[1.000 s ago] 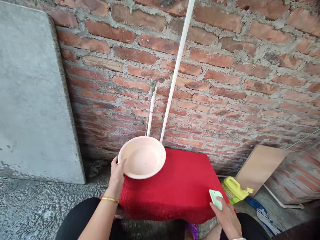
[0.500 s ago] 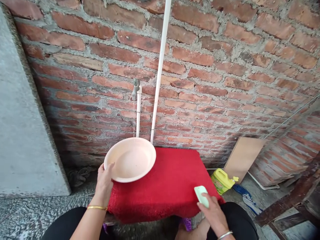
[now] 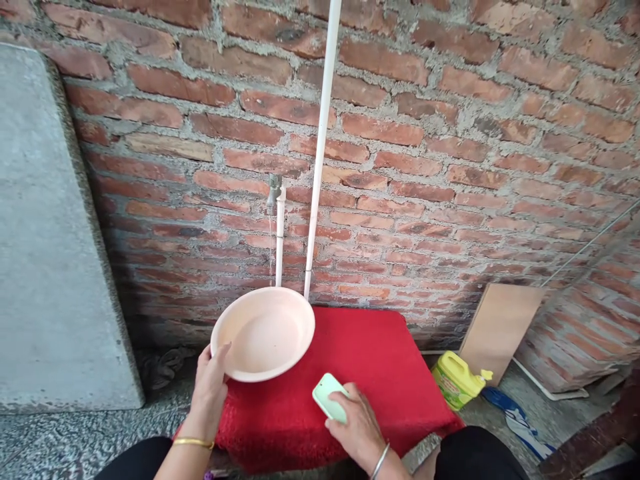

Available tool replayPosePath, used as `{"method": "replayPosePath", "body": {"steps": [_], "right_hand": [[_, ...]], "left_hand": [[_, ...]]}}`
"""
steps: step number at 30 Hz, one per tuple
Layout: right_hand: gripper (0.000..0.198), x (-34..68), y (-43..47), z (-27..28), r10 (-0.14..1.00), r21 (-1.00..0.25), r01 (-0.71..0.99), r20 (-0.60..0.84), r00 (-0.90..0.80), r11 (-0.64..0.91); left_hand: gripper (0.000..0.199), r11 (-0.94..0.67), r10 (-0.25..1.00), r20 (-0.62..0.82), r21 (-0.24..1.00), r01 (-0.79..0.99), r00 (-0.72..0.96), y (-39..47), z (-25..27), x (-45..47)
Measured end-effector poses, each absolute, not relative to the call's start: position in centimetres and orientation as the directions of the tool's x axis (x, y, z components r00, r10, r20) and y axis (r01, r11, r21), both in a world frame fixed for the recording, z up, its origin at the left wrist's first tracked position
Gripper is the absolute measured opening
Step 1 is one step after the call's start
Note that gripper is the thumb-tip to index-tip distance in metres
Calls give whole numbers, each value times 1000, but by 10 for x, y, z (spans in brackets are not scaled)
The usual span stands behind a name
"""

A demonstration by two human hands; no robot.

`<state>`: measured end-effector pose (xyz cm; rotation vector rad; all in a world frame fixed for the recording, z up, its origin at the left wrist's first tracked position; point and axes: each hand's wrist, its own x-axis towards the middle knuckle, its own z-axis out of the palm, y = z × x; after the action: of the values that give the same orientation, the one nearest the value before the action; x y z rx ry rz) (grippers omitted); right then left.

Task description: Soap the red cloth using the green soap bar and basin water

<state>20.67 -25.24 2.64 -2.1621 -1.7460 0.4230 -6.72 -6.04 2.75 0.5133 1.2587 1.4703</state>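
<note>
My left hand (image 3: 208,387) grips the near left rim of a pale pink plastic basin (image 3: 273,340), thumb inside and fingers outside. The basin tilts at the left end of a red cloth-covered table (image 3: 380,360), under a tap (image 3: 273,195) from which a thin stream of water runs. In my right hand (image 3: 359,423) is a pale green, flat, rounded rectangular object (image 3: 327,393) with a small dark spot near one corner; I cannot make out its kind. It is held above the near middle of the red cloth, apart from the basin.
A white pipe (image 3: 320,147) runs up the brick wall behind the table. To the left stands a grey slab (image 3: 50,233). On the floor at right are a yellow jug (image 3: 457,380), a blue and white slipper (image 3: 523,427) and a leaning board (image 3: 503,333).
My right hand has moved left with the pale green object, from the table's right edge to over the near middle. My left hand still grips the basin. The view has shifted slightly.
</note>
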Motion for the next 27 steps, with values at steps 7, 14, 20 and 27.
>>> {"method": "replayPosePath", "body": {"steps": [7, 14, 20, 27], "right_hand": [[45, 348, -290, 36, 737, -235, 709, -53, 674, -665], [43, 263, -253, 34, 901, -404, 824, 1, 435, -397], [44, 153, -204, 32, 999, -449, 893, -38, 22, -37], [42, 269, -213, 36, 900, -354, 837, -33, 435, -417]], "left_hand": [[32, 186, 865, -367, 867, -461, -341, -61, 35, -63], [37, 137, 888, -320, 871, -472, -331, -61, 29, -63], [39, 169, 881, -347, 865, -473, -321, -66, 32, -69], [44, 177, 875, -366, 852, -493, -318, -65, 35, -70]]}}
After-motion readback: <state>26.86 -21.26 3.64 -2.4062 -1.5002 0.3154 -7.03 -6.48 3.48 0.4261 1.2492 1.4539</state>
